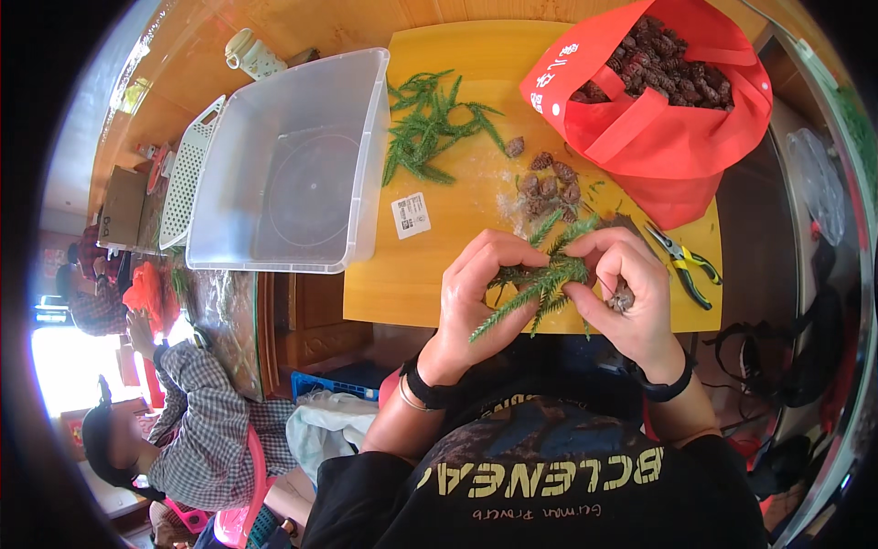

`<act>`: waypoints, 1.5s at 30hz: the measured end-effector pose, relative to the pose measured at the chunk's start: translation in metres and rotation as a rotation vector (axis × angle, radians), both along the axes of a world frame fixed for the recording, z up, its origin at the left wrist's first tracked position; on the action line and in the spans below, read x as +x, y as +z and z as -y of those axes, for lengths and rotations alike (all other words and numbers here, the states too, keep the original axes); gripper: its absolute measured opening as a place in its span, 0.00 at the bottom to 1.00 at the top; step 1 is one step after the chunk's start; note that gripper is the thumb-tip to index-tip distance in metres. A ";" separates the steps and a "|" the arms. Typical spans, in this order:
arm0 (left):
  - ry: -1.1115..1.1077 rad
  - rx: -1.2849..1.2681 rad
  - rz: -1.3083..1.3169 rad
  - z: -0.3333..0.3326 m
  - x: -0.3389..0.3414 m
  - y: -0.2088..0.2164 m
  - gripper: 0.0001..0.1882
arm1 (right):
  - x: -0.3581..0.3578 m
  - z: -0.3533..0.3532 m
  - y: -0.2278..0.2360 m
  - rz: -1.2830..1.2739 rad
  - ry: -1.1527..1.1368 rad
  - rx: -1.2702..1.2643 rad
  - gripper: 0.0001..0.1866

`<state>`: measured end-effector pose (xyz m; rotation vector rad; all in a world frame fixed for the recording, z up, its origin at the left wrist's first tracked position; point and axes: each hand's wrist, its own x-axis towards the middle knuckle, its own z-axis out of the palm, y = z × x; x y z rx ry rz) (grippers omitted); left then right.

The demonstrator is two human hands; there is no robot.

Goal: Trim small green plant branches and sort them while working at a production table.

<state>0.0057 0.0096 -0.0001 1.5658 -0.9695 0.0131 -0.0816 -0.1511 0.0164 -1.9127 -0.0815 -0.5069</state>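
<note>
Between both hands, over the near edge of the yellow board, is a green artificial pine sprig (541, 285). My left hand (480, 293) pinches it from the left side. My right hand (631, 297) grips its other side with thumb and forefinger, and a small brown pine cone (621, 298) sits against the curled fingers of that hand. Just beyond the hands lies a small group of pine cones (549, 188). Farther left is a loose pile of green sprigs (430, 128). Pliers (681, 261) with yellow and black handles lie right of my right hand.
A clear plastic bin (283, 174) stands left on the table beside a perforated white lid (192, 174). A red bag (658, 137) full of pine cones stands at the back right. A white label (411, 215) lies on the yellow board (384, 284). Another person (206, 403) in checks sits at left.
</note>
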 end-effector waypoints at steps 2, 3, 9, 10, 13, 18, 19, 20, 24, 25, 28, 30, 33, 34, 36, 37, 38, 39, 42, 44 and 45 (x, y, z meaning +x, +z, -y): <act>-0.010 0.029 -0.121 0.000 -0.001 0.001 0.16 | 0.000 0.001 -0.001 -0.001 -0.006 0.005 0.19; -0.009 0.030 -0.122 0.000 -0.002 -0.001 0.16 | 0.001 0.001 -0.002 -0.002 -0.006 0.010 0.19; 0.033 -0.057 -0.408 0.000 -0.005 -0.007 0.13 | 0.001 0.003 -0.002 -0.008 0.002 0.004 0.18; 0.021 -0.067 -0.404 -0.001 -0.004 -0.008 0.14 | 0.001 0.003 -0.001 -0.008 0.002 0.004 0.18; -0.010 -0.090 -0.416 -0.002 -0.004 -0.007 0.15 | 0.001 0.003 -0.001 -0.029 0.008 0.020 0.18; -0.019 -0.083 -0.245 0.002 -0.004 -0.002 0.15 | 0.000 0.008 -0.008 -0.083 0.030 0.147 0.16; -0.033 -0.088 -0.236 0.002 -0.005 0.000 0.15 | 0.000 0.010 -0.008 -0.083 0.029 0.146 0.16; -0.047 -0.093 -0.227 0.003 -0.006 0.001 0.15 | -0.001 0.011 -0.008 -0.096 0.037 0.173 0.15; -0.095 -0.111 -0.223 0.001 -0.006 0.002 0.15 | 0.000 0.009 -0.013 -0.145 0.040 0.354 0.14; -0.100 -0.086 -0.238 0.000 -0.005 0.002 0.15 | 0.000 0.010 -0.013 -0.147 0.041 0.354 0.14; -0.091 -0.047 -0.270 -0.003 -0.003 0.000 0.16 | -0.001 0.011 -0.013 -0.209 0.023 0.386 0.13; -0.078 -0.033 -0.288 -0.004 -0.003 -0.002 0.16 | -0.001 0.012 -0.018 -0.259 -0.010 0.452 0.13; -0.052 -0.038 -0.439 -0.005 -0.003 -0.003 0.18 | 0.001 0.008 -0.008 -0.363 -0.018 0.664 0.15; -0.064 -0.042 -0.463 -0.005 -0.003 -0.002 0.18 | 0.001 0.008 -0.009 -0.364 -0.019 0.664 0.15; -0.075 -0.047 -0.488 -0.005 -0.002 -0.003 0.19 | 0.001 0.008 -0.012 -0.381 -0.021 0.719 0.14; -0.087 -0.051 -0.505 -0.005 -0.001 -0.003 0.19 | 0.001 0.008 -0.012 -0.382 -0.021 0.719 0.14; -0.099 -0.056 -0.522 -0.006 -0.001 -0.004 0.20 | 0.001 0.008 -0.013 -0.396 -0.026 0.734 0.12; -0.098 -0.056 -0.522 -0.006 -0.001 -0.005 0.20 | 0.001 0.007 -0.013 -0.409 -0.032 0.748 0.11; -0.077 -0.082 -0.603 -0.006 -0.001 -0.006 0.19 | 0.001 0.008 -0.015 -0.437 -0.032 0.713 0.11; -0.067 -0.086 -0.649 -0.005 -0.001 -0.004 0.16 | 0.001 0.006 -0.014 -0.439 -0.029 0.727 0.11; -0.067 -0.086 -0.649 -0.005 -0.001 -0.004 0.16 | 0.001 0.006 -0.014 -0.440 -0.025 0.742 0.11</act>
